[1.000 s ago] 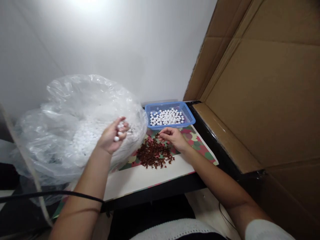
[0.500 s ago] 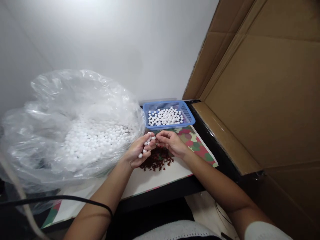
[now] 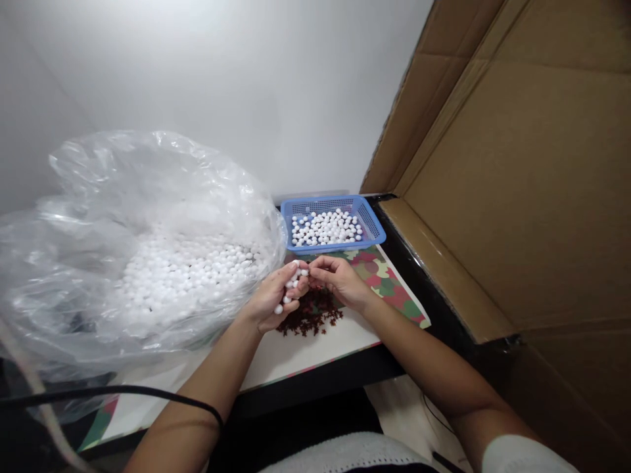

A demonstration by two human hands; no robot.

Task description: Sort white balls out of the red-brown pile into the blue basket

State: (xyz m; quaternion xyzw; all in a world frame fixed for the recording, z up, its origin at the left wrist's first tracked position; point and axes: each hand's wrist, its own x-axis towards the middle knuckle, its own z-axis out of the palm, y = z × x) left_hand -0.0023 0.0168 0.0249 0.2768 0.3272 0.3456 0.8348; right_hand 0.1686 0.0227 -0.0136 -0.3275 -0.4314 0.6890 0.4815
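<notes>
My left hand (image 3: 275,299) is cupped palm up over the table, its fingers curled round several small white balls (image 3: 290,284). My right hand (image 3: 338,281) meets it fingertip to fingertip, pinching something small that I cannot make out. Just below both hands lies a heap of small dark red pieces (image 3: 311,315) on the patterned mat (image 3: 394,289). A big clear plastic bag (image 3: 148,243) full of white balls sits to the left. A blue basket (image 3: 371,223) holding white balls stands behind the hands.
A large opened cardboard box (image 3: 513,184) fills the right side, its flap reaching the table edge. A white wall stands behind. A black cable (image 3: 113,392) crosses my left forearm at the lower left. The table's dark front edge (image 3: 315,384) runs below the hands.
My left hand came out of the bag with white balls and moved right to meet my right hand over the red heap. In the last half second both hands barely moved.
</notes>
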